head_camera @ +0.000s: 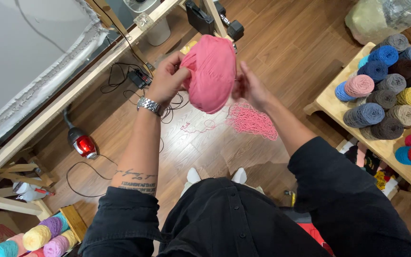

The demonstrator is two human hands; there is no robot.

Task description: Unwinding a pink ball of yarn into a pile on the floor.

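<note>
Standing over a wooden floor (pixel 272 43), the person holds a large pink yarn ball (pixel 210 71) up between both hands, at about chest height in front of the body; the ball sits between the two palms, touching each. The left hand (pixel 167 78) grips the ball's left side, fingers curled onto the yarn and thumb pressed against it; a metal wristwatch (pixel 149 104) sits on that wrist; the forearm below is bare, with the dark sleeve pushed up. The right hand (pixel 249 85) lies flat against the ball's right side, fingers extended upward and only lightly bent; whether it pinches a strand cannot be told. A loose pink strand (pixel 200 126) trails on the floor below the ball and leads toward a tangled pink yarn heap (pixel 253 121), which lies on the floor just beneath the right wrist in this view, well apart from the ball itself.

Surroundings: a wooden frame with stretched grey cloth (pixel 29 62) stands to the left; a red and black tool (pixel 83 143) with a cord lies on the floor beside it; a low wooden bench (pixel 331 107) to the right carries many yarn balls (pixel 391 95) in blue, grey, brown, yellow and pink; more pastel yarn balls (pixel 39 235) sit at lower left.
</note>
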